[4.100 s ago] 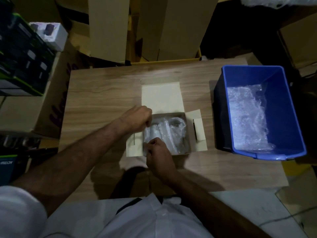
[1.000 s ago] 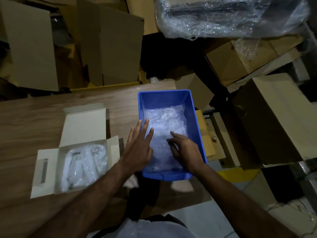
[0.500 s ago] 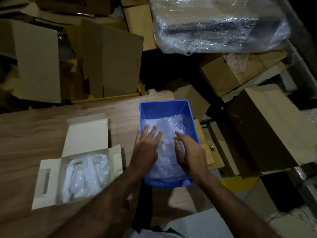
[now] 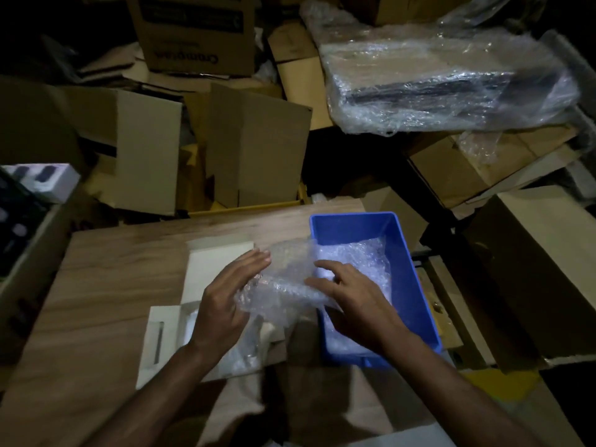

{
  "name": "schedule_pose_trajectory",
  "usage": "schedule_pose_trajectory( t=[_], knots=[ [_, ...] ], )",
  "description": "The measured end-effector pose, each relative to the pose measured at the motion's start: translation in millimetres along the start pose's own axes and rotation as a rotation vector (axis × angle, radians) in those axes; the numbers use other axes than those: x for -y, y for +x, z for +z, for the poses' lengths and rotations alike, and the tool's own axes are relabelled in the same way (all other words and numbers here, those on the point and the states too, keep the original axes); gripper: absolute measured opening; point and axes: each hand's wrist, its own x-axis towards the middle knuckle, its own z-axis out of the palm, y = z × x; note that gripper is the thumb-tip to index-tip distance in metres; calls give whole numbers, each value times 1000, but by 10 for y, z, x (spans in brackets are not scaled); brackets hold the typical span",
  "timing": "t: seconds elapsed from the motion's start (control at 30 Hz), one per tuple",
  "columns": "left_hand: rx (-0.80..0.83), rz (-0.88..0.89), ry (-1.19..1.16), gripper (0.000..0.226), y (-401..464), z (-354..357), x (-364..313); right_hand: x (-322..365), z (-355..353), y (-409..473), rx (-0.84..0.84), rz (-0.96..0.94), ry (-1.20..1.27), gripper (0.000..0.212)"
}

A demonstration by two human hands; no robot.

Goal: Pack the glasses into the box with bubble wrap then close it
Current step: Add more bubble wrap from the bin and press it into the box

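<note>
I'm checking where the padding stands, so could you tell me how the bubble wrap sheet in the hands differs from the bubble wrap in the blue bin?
The bubble wrap sheet is lifted and held between the left hand and right hand, above the table; the bubble wrap in the blue bin lies loose on the floor of the bin. The held sheet reaches toward the white box; the other stays inside the bin. Both are clear and crumpled.

Dim overhead light, dark corners, soft motion blur, wide-angle bending

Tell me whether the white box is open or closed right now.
Open. The white box has its lid flap raised behind it and its side flap spread flat on the table.
</note>
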Motion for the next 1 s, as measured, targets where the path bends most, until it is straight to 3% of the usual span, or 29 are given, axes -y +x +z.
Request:
schedule_pose_trajectory(
  t=[0.1,0.17,0.23,0.3,0.37,0.43,0.5,0.53,0.6,0.7,0.8,0.87,1.0],
  knots=[
    [-69,-161,-199,34,-119,-256,31,176,-52,166,-40,-68,101,44],
    [-177,-310,-350,22,-133,-417,67,309,-122,263,-38,11,390,23],
    [-269,-461,-404,8,-142,-568,95,490,-161,376,-11,208,786,6],
    [-318,-588,-416,18,-156,-646,91,660,-131,487,-50,437,1210,22],
    [-369,-711,-423,15,-202,-677,84,788,-24,550,47,679,1716,46],
    [-405,-822,-400,26,-272,-681,135,881,107,526,162,849,2039,69],
    [-441,-936,-373,35,-343,-697,196,949,296,478,175,919,2049,88],
    [-443,-982,-359,37,-384,-711,238,991,391,443,184,957,1928,92],
    [-415,-1046,-313,36,-471,-756,318,1076,510,431,165,1039,1695,91],
    [-396,-1075,-239,34,-558,-876,382,1133,587,449,106,1144,1584,97],
    [-288,-1032,-166,57,-670,-1047,529,1206,555,429,2,1132,1453,74],
    [-209,-990,-221,69,-744,-1160,609,1211,602,402,-35,1102,1432,75],
    [-195,-896,-341,45,-794,-1287,514,1152,609,342,-12,1010,1437,52]
  ],
)
